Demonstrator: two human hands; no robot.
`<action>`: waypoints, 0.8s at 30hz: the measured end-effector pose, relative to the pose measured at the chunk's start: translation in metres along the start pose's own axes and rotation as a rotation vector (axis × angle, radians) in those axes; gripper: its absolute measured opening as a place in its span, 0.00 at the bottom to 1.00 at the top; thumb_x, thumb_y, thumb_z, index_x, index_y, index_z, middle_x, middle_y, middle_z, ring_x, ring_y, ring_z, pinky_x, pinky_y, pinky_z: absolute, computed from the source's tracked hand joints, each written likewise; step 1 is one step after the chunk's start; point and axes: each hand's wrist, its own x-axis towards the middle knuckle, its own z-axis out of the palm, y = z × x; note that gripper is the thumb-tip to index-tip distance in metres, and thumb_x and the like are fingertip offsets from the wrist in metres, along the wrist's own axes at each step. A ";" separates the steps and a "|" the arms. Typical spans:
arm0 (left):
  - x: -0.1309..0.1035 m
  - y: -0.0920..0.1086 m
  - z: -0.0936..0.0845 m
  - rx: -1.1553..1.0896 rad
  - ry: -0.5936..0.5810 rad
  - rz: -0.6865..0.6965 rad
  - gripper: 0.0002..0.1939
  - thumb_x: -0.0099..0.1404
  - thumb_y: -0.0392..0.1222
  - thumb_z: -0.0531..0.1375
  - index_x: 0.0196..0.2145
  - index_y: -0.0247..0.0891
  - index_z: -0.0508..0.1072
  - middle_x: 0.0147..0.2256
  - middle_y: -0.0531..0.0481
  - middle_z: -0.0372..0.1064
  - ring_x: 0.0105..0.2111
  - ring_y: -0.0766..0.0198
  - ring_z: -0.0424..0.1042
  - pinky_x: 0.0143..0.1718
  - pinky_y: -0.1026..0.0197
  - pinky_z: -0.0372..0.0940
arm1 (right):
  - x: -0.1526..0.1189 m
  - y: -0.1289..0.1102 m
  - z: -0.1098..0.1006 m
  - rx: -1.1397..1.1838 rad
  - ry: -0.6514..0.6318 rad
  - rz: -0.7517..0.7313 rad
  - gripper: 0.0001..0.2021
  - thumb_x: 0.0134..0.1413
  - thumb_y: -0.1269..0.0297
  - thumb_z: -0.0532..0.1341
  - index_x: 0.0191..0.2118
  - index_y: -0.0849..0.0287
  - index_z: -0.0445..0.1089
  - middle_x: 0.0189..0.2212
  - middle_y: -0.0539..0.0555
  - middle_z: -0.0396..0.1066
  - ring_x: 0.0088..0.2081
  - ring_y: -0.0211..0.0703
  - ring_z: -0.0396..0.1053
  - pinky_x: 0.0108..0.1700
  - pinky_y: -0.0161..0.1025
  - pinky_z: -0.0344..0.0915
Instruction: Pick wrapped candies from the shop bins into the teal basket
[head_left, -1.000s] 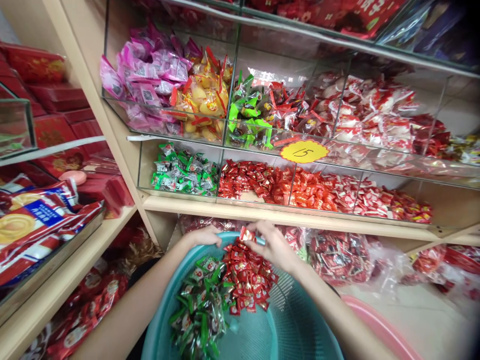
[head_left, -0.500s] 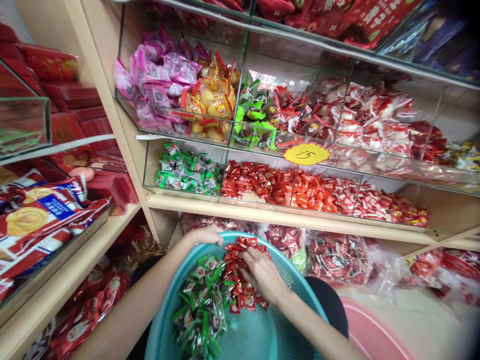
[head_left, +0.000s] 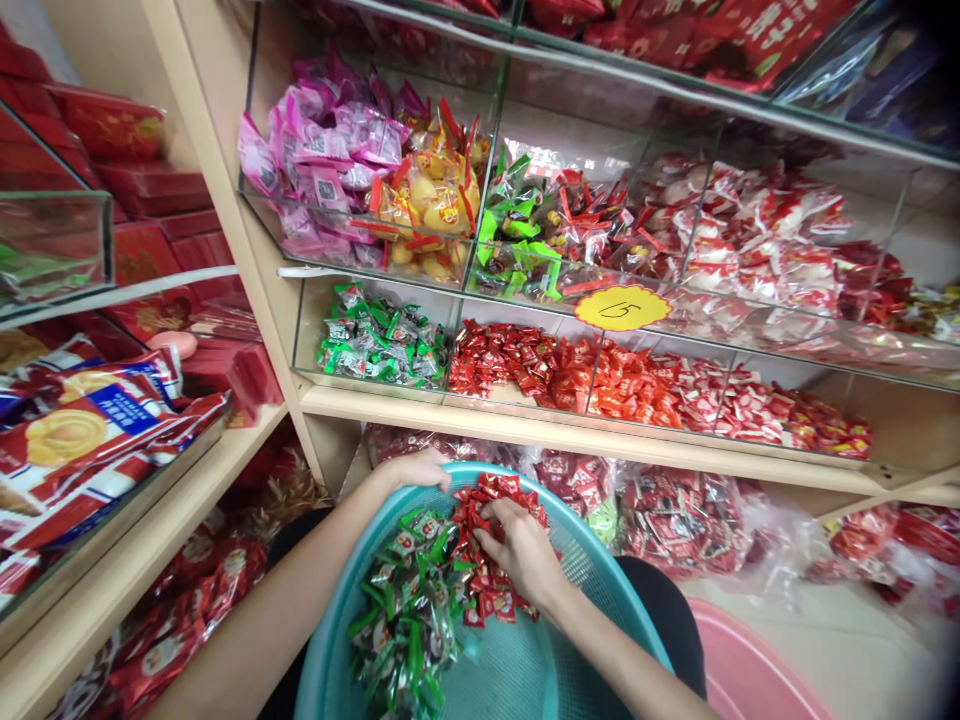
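The red candies (head_left: 487,605) lie in a heap against the far side of the teal basket (head_left: 510,680), directly under the fingers of the right hand (head_left: 508,535), which is the nearer of the two; the heap stretches from the far rim toward the person. That hand's fingers are bent down onto the wrappers, but whether they pinch any candy I cannot tell. The left hand (head_left: 424,472) is apart from it, bent over the far-left rim and closed on it. Green candies (head_left: 409,610) fill the basket's left part, touching the red heap's left edge, while the near right part of the basket's floor shows bare. Nothing covers the heap except the right hand. Beyond the rim, a wooden shelf (head_left: 540,432) carries clear bins of sweets; bags (head_left: 675,515) sit beneath it, and a pink basin (head_left: 742,660) stands to the right.
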 end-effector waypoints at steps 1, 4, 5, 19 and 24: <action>0.000 0.000 0.000 0.002 0.000 0.000 0.11 0.40 0.38 0.55 0.25 0.36 0.71 0.20 0.57 0.65 0.23 0.66 0.64 0.21 0.69 0.57 | 0.000 0.000 0.002 0.004 0.004 0.014 0.05 0.51 0.65 0.56 0.36 0.57 0.63 0.32 0.51 0.66 0.32 0.39 0.65 0.34 0.34 0.59; 0.000 0.000 0.000 0.004 0.000 0.003 0.09 0.40 0.38 0.55 0.24 0.36 0.70 0.19 0.57 0.63 0.22 0.66 0.63 0.20 0.69 0.57 | 0.001 0.000 0.006 0.007 0.012 0.041 0.05 0.51 0.65 0.56 0.35 0.58 0.63 0.33 0.52 0.67 0.32 0.39 0.65 0.34 0.34 0.59; 0.000 -0.001 -0.001 0.004 0.001 0.004 0.09 0.40 0.38 0.55 0.24 0.36 0.69 0.19 0.57 0.63 0.22 0.67 0.63 0.20 0.69 0.57 | 0.000 0.000 0.007 0.006 0.017 0.043 0.05 0.50 0.64 0.56 0.35 0.58 0.63 0.33 0.52 0.67 0.33 0.39 0.65 0.35 0.34 0.59; -0.003 0.004 0.000 -0.027 0.013 -0.007 0.11 0.40 0.38 0.54 0.25 0.36 0.71 0.20 0.57 0.64 0.21 0.67 0.63 0.20 0.68 0.58 | -0.002 0.000 0.013 -0.137 0.081 0.038 0.06 0.54 0.61 0.53 0.33 0.57 0.64 0.31 0.51 0.65 0.32 0.39 0.65 0.33 0.33 0.58; -0.003 0.004 0.000 -0.027 0.010 -0.018 0.14 0.40 0.38 0.54 0.27 0.36 0.73 0.22 0.56 0.66 0.23 0.66 0.64 0.22 0.68 0.59 | -0.002 -0.004 0.011 -0.200 0.113 0.047 0.09 0.56 0.60 0.51 0.30 0.58 0.64 0.29 0.51 0.64 0.30 0.38 0.65 0.31 0.32 0.57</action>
